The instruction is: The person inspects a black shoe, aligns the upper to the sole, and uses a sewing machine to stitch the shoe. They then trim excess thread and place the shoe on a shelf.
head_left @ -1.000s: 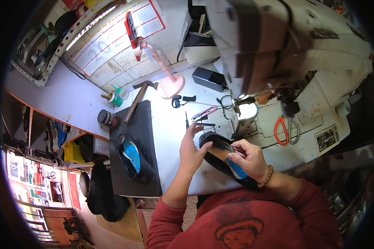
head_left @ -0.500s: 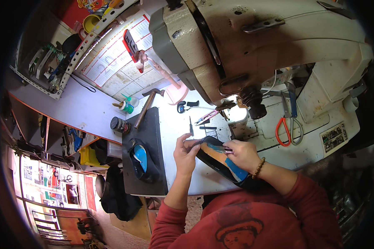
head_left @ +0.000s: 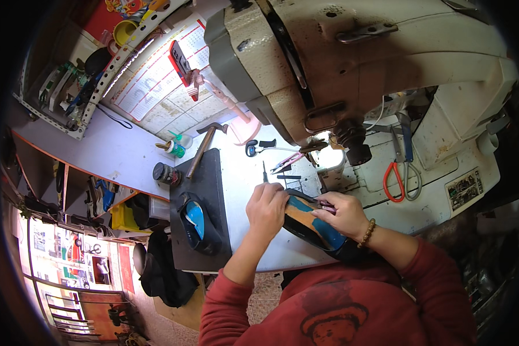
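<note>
The sewing machine (head_left: 352, 63) fills the upper right, its top cut off by the picture's edge, its head hiding part of the white table (head_left: 242, 176) behind it. On the table's left side lies a black mat (head_left: 210, 179); on that sits a second black shoe (head_left: 197, 222) with a blue inside, well apart from both hands. The black shoe (head_left: 314, 224) in hand is at the table's near edge, slanting between the hands, its blue and tan inner face turned up. Its lower right end is dark and merges with the black below the right wrist, so its outline is hard to make out there. The left hand (head_left: 267, 209) grips its upper left end, fingers curled over the edge; the thumb and fingertips are mostly hidden. The right hand (head_left: 346, 216) bends over its inner face, thumb and forefinger pinched on a small tool (head_left: 327, 206), mostly covered, its tip too small and dark to tell
</note>
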`<action>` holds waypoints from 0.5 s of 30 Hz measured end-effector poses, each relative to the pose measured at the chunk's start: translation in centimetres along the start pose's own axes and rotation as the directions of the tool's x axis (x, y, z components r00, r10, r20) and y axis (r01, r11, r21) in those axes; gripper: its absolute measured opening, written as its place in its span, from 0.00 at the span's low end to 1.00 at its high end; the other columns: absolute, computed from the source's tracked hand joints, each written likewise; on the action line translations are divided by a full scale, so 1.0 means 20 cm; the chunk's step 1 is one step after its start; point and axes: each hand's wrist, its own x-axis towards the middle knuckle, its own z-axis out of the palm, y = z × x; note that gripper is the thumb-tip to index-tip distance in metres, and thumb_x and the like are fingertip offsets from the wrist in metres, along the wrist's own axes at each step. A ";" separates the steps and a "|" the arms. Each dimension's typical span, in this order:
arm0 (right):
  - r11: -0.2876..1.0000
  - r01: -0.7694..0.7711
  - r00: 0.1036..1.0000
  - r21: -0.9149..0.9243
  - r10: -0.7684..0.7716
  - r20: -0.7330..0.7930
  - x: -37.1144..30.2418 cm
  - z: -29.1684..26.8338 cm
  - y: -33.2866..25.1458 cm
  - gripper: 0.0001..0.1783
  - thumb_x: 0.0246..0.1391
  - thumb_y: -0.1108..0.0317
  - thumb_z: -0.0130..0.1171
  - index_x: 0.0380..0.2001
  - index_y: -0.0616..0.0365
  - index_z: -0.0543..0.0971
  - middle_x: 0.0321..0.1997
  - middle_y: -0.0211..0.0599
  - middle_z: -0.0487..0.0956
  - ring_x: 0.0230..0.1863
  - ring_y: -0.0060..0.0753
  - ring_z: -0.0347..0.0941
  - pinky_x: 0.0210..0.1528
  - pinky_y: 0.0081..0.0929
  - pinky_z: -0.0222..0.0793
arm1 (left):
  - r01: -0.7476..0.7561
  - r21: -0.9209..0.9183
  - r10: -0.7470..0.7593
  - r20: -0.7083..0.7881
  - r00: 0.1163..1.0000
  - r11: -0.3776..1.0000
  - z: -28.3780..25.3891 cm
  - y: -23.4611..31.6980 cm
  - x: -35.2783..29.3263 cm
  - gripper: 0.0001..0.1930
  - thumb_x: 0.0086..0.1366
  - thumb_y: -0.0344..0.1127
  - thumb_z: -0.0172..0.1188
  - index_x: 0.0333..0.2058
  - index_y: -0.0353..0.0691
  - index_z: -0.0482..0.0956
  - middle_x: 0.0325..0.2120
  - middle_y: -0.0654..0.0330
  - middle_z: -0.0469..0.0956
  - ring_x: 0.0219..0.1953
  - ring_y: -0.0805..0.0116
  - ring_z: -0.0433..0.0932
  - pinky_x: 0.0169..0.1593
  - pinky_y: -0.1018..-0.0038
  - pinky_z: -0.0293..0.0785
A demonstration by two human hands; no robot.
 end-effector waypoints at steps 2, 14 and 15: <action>0.999 -0.012 0.999 0.043 0.013 -0.033 0.01 -0.03 -0.04 0.14 0.54 0.65 0.63 0.38 0.64 0.79 0.31 0.41 0.80 0.28 0.32 0.77 0.32 0.26 0.73 | 0.050 0.019 -0.049 -0.066 0.997 0.999 0.02 0.06 -0.06 0.06 0.49 0.26 0.65 0.27 0.38 0.78 0.34 0.59 0.76 0.39 0.56 0.74 0.41 0.66 0.72; 0.890 0.231 0.973 -0.394 -0.198 0.122 0.10 0.01 -0.11 0.12 0.53 0.57 0.62 0.29 0.53 0.75 0.28 0.40 0.79 0.27 0.44 0.77 0.28 0.39 0.72 | 0.354 0.039 -0.327 -0.299 0.897 0.935 0.12 0.15 -0.28 0.06 0.52 0.28 0.65 0.30 0.42 0.79 0.38 0.60 0.72 0.45 0.56 0.69 0.56 0.56 0.57; 0.913 0.183 0.981 -0.363 -0.145 0.130 0.10 0.03 -0.11 0.12 0.54 0.56 0.61 0.29 0.54 0.76 0.27 0.40 0.79 0.27 0.45 0.77 0.28 0.40 0.72 | 0.361 0.044 -0.331 -0.311 0.891 0.931 0.13 0.15 -0.28 0.06 0.52 0.28 0.65 0.30 0.42 0.79 0.38 0.60 0.72 0.45 0.56 0.69 0.57 0.54 0.56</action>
